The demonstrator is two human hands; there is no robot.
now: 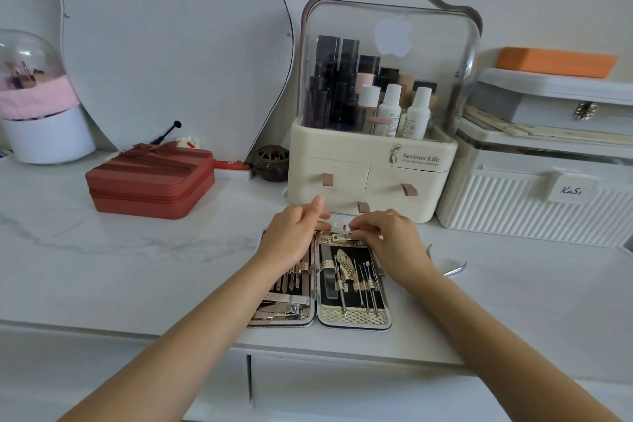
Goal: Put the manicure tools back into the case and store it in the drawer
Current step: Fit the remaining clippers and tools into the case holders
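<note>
Here we pinch the small metal tool (339, 227) between left hand (295, 236) and right hand (387, 239), sliding it squarely under the manicure case (352, 317) strap.

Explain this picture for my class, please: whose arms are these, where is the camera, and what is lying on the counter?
There is no machine here. A person wears a camera on the head, looking down at their own two hands. On the white counter lies an open manicure case with metal tools strapped inside. The left hand and right hand together hold a small metal tool over the case's far edge. Another metal tool lies loose to the right. Behind stand a cream makeup organiser with small drawers, a red zipped box and a white ribbed box.
</note>
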